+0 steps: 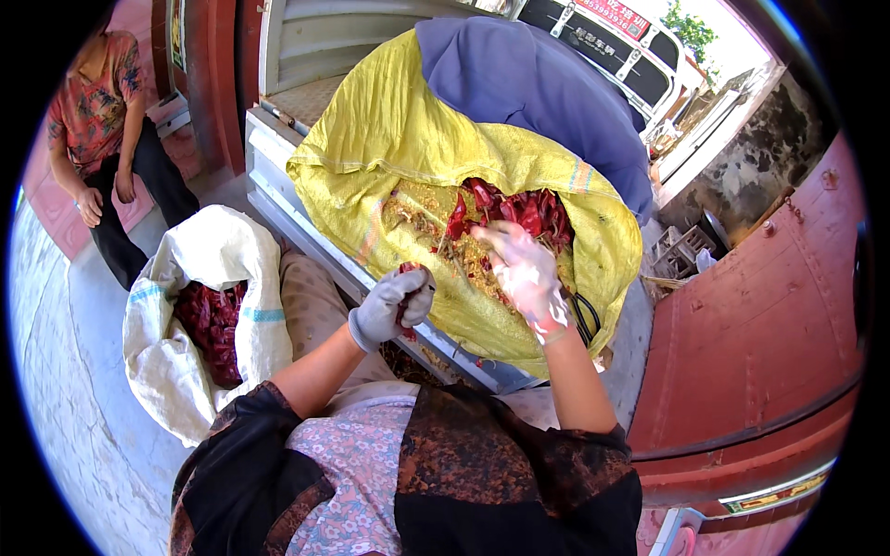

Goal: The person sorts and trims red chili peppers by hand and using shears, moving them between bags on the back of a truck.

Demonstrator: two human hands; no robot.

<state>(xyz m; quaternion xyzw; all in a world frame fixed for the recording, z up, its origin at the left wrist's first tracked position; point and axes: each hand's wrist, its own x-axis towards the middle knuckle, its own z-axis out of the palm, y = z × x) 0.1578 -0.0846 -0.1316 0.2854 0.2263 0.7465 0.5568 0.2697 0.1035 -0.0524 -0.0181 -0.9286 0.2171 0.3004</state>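
Handling dried chillies (pixel 533 211): our left fingers (pixel 419 304) curled round some, right fingers' (pixel 498 245) hold unclear; white sack (pixel 148 343) part-filled, yellow sack (pixel 371 120) unemptied.

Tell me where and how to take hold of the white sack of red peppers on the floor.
Probably best by the folded rim of the white sack, on its right side, beside the person's leg, coming down from above, astride the fold. The material bulges outward around the open mouth, so it should pinch easily, clear of the red peppers inside.
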